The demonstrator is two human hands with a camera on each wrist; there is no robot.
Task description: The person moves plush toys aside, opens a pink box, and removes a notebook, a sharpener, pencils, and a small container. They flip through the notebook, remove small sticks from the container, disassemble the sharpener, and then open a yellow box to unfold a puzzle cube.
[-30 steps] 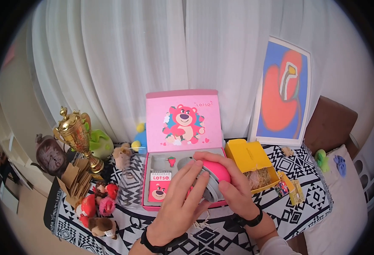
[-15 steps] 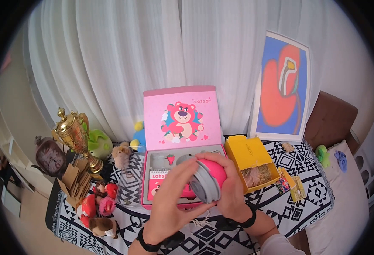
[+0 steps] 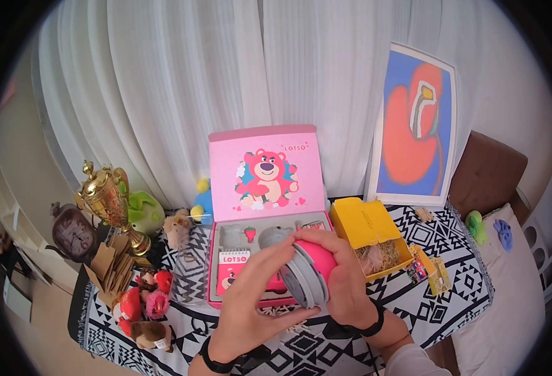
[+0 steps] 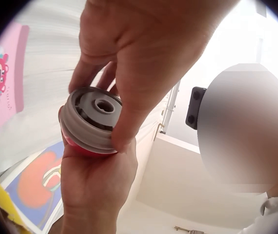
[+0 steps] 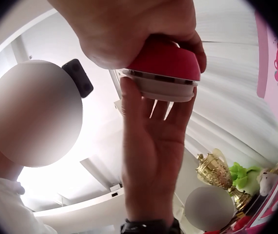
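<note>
Between both hands is a round pink-and-grey container-like thing (image 3: 307, 282), with a smooth pink dome and a ridged grey end. My right hand (image 3: 349, 285) grips the pink dome. My left hand (image 3: 251, 307) holds the grey end, thumb on one side and fingers on the other. A ring-shaped recess and a raised hub with a hole show on the grey end (image 4: 92, 117) in the left wrist view. Behind the hands stands the open pink gift box (image 3: 266, 178), whose grey insert holds a notepad (image 3: 232, 263) and a small strawberry piece (image 3: 250, 234).
A yellow box (image 3: 367, 232) with shredded filling lies to the right, beside small packets (image 3: 429, 272). To the left are a gold trophy (image 3: 116, 203), folded cardboard (image 3: 114, 260) and several plush toys (image 3: 150, 307). A framed picture (image 3: 414, 125) leans at the back.
The left hand's fingers have moved off the top of the pink-and-grey thing to its grey edge. The grey end has tipped into fuller view, toward the head camera.
</note>
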